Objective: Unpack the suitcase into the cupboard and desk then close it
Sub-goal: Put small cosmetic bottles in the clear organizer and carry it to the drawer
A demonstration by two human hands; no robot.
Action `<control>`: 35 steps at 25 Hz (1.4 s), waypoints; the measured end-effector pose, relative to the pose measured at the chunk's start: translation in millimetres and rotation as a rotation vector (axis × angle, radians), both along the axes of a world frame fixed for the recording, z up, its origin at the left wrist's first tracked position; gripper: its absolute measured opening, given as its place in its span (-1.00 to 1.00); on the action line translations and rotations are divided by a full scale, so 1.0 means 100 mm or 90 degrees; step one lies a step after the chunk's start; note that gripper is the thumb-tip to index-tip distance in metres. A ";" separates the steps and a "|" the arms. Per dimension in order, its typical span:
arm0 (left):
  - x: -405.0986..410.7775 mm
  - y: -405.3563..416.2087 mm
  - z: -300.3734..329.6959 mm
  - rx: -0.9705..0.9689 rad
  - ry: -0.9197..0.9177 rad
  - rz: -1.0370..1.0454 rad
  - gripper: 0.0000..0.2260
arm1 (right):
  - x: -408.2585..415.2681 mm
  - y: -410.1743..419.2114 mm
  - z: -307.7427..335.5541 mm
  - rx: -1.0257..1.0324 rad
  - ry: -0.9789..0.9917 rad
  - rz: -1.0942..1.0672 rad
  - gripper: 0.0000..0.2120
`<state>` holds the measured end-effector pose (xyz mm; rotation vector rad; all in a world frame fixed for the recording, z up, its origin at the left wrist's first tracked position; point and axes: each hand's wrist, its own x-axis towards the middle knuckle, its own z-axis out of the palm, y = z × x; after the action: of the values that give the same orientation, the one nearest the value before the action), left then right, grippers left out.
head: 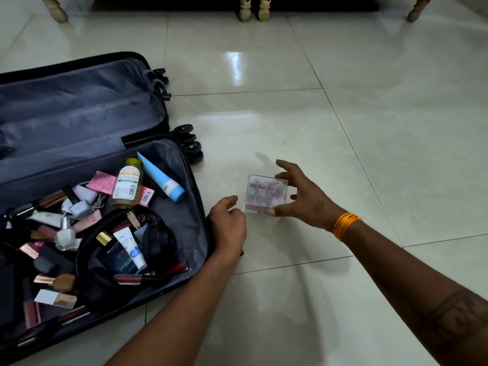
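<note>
A dark suitcase (196, 207) lies open on the tiled floor at the left, its near half full of cosmetics: a blue tube (161, 178), an orange-labelled bottle (126, 184), nail polish bottles, lipsticks and a black pouch (158, 241). To its right a small clear plastic box (265, 194) with several compartments stands on the floor. My right hand (301, 196) holds the box, thumb on its near edge and fingers over its far side. My left hand (228, 225) rests with curled fingers beside the suitcase rim, just left of the box, holding nothing.
Wooden furniture legs (252, 9) stand along the far edge of the glossy floor. The suitcase wheels (191, 143) stick out toward the middle of the floor.
</note>
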<state>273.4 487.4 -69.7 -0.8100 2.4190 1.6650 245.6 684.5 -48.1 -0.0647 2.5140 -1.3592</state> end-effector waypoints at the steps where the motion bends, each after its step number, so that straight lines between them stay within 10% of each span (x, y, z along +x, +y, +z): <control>1: -0.01 -0.01 0.00 0.007 0.012 0.002 -0.71 | 0.04 -0.04 -0.05 -0.059 -0.016 -0.090 -0.12; 7: -0.07 0.08 -0.02 0.045 -0.007 -0.142 -0.64 | 0.28 -0.23 -0.29 -0.216 -0.215 -0.333 -0.61; 20: -0.44 -0.16 0.82 0.358 0.015 -0.064 -0.80 | 0.03 -0.36 0.57 -0.449 -0.142 -0.396 -0.70; 35: -0.24 -1.09 5.06 0.373 -0.007 -0.064 -0.71 | 0.34 -1.35 4.66 -0.574 -0.196 -0.473 -0.60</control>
<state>249.8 378.2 435.9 -0.5851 1.7591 2.1419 279.8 549.2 418.0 0.8853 1.5193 -2.4360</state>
